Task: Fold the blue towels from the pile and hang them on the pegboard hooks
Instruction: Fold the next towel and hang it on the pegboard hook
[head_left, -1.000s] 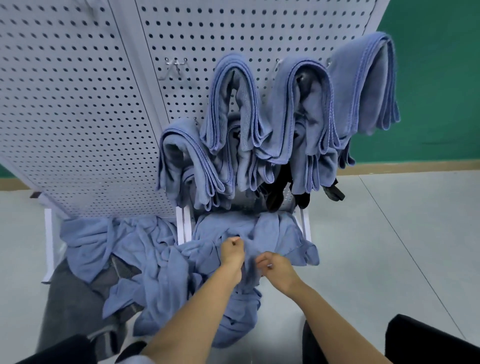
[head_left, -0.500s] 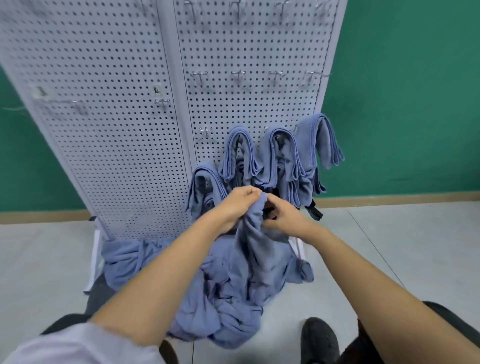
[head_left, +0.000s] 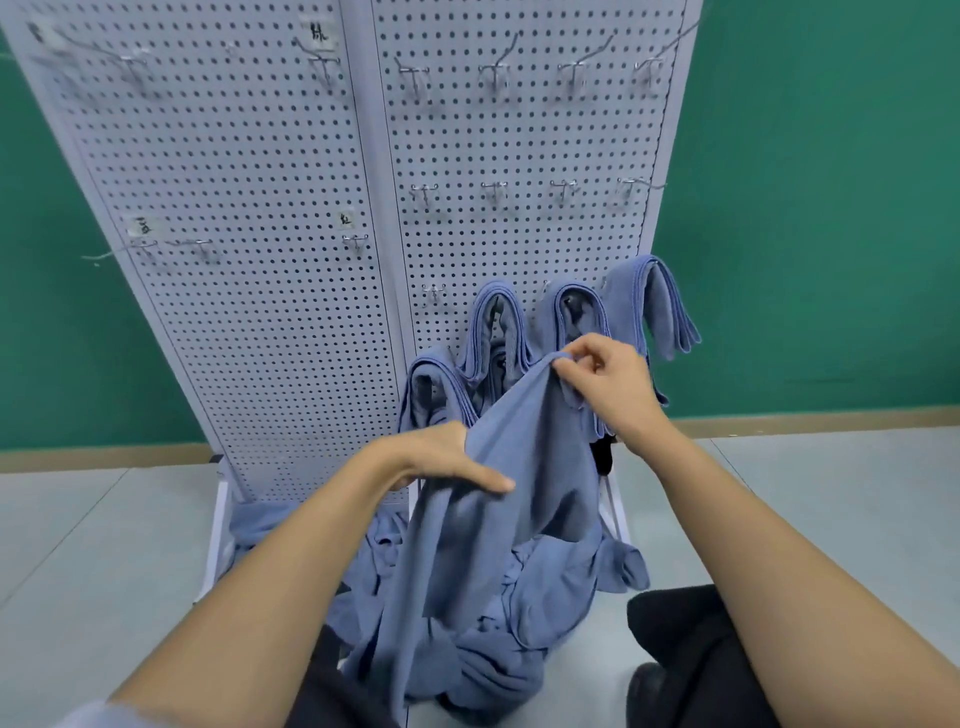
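A blue towel (head_left: 511, 499) hangs lifted in front of the white pegboard (head_left: 260, 218). My right hand (head_left: 610, 387) pinches its top corner, raised near the hung towels. My left hand (head_left: 447, 460) sits lower along the towel's left edge, thumb extended over the cloth and fingers hidden behind it. Below lies the pile of blue towels (head_left: 488, 639) on the floor at the pegboard's foot. Several folded blue towels (head_left: 644, 306) hang on the lowest hooks on the right panel.
Rows of bare metal hooks (head_left: 493, 189) stud the upper pegboard; one bare hook (head_left: 434, 293) is left of the hung towels. Green wall behind, grey floor around. My dark-clad legs and shoe (head_left: 675, 654) are at the bottom right.
Both hands gripped a towel in the pile, then raised it. Now the right hand has moved up and right with the corner while the left slid down the edge, spreading the cloth.
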